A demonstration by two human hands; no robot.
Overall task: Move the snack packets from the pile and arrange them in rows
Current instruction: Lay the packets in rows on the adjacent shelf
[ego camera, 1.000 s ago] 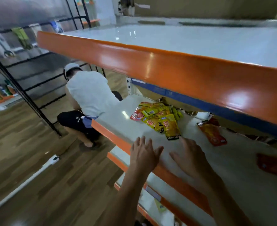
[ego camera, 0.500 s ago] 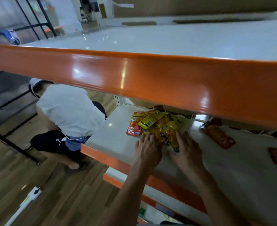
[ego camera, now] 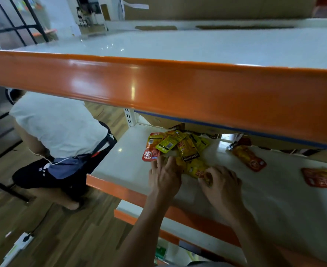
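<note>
Item 1: pile of snack packets (ego camera: 180,149), yellow and red, heaped on the white middle shelf (ego camera: 120,162) toward its back, partly under the orange edge of the upper shelf (ego camera: 158,89).

Item 2: my left hand (ego camera: 164,178), at the pile's near edge, fingertips curled down onto the packets; I cannot tell whether it actually pinches one.

Item 3: my right hand (ego camera: 221,183), just right of the left, thumb and fingers pinching the near end of a yellow packet (ego camera: 199,170) at the front of the pile.

Item 4: red packet (ego camera: 247,157), lying flat on the same shelf, right of the pile and apart from it.

Item 5: second red packet (ego camera: 322,178), farther right, also flat.

Item 6: a crouching person (ego camera: 57,132) in a white shirt, on the wooden floor (ego camera: 62,237) left of the shelf.
</note>
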